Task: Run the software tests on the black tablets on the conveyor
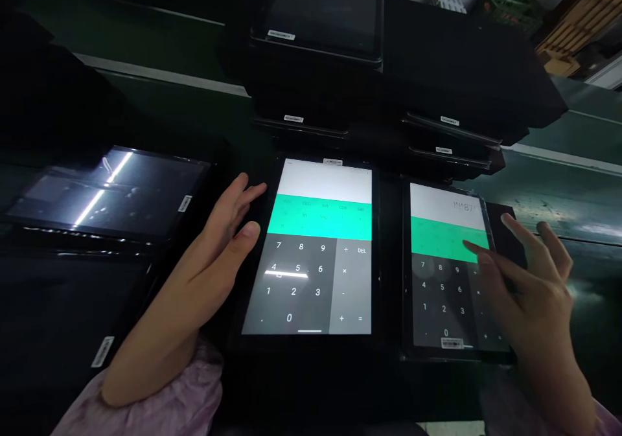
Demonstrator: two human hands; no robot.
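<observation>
The middle tablet [318,287] lies face up with a calculator showing: white display, green function band, grey number keys. My left hand [218,245] is beside its upper left edge, fingers stretched out and thumb apart, holding nothing. To the right lies another tablet [440,303] with the same calculator lit and blurred digits in its display. Over that tablet's right side hovers my right hand [539,287], the index fingertip at the green band and the other fingers spread. Whether the fingertip touches the glass I cannot tell. My right hand covers part of the keys.
Two dark-screened tablets, an upper one [146,196] and a lower one [68,313], lie at the left. Behind the lit ones, another dark tablet [323,11] rests on a black stack, with more labelled tablet edges [457,131] below. A green crate [510,8] stands in the far background.
</observation>
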